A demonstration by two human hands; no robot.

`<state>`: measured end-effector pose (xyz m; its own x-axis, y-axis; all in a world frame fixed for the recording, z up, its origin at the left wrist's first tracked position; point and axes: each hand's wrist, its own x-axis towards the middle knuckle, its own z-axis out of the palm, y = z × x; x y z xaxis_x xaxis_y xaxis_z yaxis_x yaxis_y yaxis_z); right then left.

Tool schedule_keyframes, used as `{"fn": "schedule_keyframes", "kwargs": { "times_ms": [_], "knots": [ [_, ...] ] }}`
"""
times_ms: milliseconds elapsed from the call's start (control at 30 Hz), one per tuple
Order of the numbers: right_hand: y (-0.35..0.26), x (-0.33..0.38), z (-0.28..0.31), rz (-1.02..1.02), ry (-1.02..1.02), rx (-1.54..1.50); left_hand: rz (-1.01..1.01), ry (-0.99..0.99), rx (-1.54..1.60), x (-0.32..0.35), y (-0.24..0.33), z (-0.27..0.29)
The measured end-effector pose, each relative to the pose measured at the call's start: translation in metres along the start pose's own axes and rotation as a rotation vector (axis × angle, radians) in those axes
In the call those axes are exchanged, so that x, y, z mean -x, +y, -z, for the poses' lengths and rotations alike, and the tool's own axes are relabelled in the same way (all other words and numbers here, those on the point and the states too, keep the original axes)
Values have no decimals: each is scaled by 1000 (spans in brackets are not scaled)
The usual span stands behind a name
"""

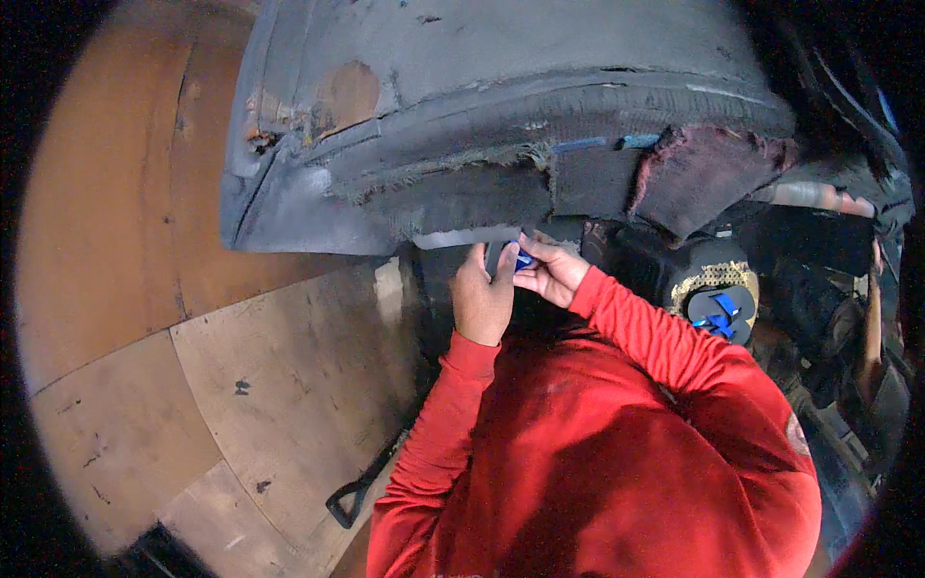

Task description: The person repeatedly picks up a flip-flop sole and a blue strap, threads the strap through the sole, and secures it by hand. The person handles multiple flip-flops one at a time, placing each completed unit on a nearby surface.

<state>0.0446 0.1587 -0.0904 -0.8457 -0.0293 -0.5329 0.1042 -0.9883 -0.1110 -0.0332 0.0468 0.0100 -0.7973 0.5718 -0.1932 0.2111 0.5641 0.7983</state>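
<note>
My left hand (482, 297) and my right hand (551, 270) meet just under the lower edge of a large grey felt-covered panel (462, 125). Together they pinch a small blue piece (523, 260) between the fingertips, close against a dark part (496, 258) below the panel. Both arms wear red sleeves. The panel's fabric edge is frayed, with a torn reddish patch (708, 169) to the right.
Worn plywood boards (251, 385) cover the floor at left, with a black tool handle (355, 496) lying on them. A round dark container (718, 294) holding several blue pieces stands at right. Dark cluttered parts fill the far right.
</note>
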Motion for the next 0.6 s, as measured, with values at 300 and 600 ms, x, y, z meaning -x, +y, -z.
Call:
{"fn": "schedule_keyframes", "kwargs": {
  "times_ms": [300, 600],
  "knots": [
    [-16, 56, -84, 31, 191, 235, -24, 97, 258, 36, 26, 48],
    [23, 83, -94, -36, -25, 276, 176, 105, 65, 102, 59, 81]
  ]
}}
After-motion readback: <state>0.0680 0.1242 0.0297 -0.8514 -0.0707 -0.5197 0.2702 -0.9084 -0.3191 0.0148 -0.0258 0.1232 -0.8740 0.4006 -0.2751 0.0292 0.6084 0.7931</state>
